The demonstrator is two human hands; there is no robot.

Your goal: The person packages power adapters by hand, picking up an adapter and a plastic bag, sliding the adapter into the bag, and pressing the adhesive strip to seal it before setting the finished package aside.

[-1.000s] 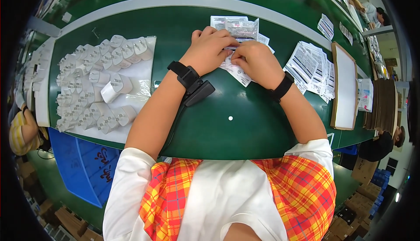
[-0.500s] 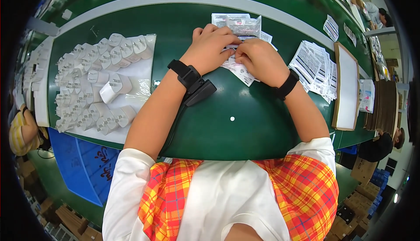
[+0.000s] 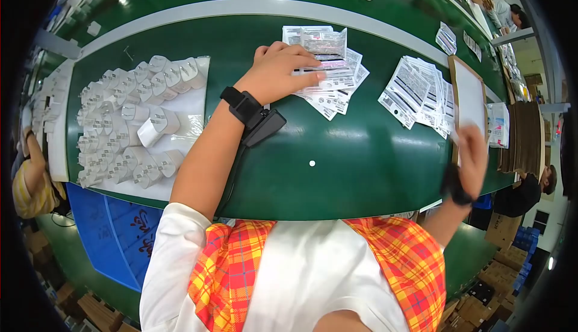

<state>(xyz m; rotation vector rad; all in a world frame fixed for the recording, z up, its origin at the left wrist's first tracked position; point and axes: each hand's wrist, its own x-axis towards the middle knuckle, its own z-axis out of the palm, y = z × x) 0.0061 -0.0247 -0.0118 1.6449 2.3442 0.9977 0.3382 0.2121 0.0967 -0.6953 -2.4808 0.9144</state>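
My left hand (image 3: 282,70) lies with fingers outstretched on a fanned pile of white printed sachets (image 3: 330,96), some of which it hides. My right hand (image 3: 472,151), smeared by motion, is at the near end of a shallow cardboard tray (image 3: 468,88) with a white inside. Whether it holds anything cannot be made out. Between the tray and my left hand's pile lies a second spread of printed white sachets (image 3: 408,91). Both wrists wear black bands, and a black box (image 3: 265,128) hangs from the left one.
Rows of white charger plugs (image 3: 129,112) stand on a white sheet (image 3: 194,106) at left. A small white disc (image 3: 312,163) lies on the green table (image 3: 355,181). A grey rail (image 3: 241,8) crosses the back. At lower left is a blue bin (image 3: 114,229); brown cardboard (image 3: 522,136) is stacked right.
My right hand has left the sachet pile and swung right and nearer me, to the cardboard tray. My left hand stays on the pile, its fingers now flatter.
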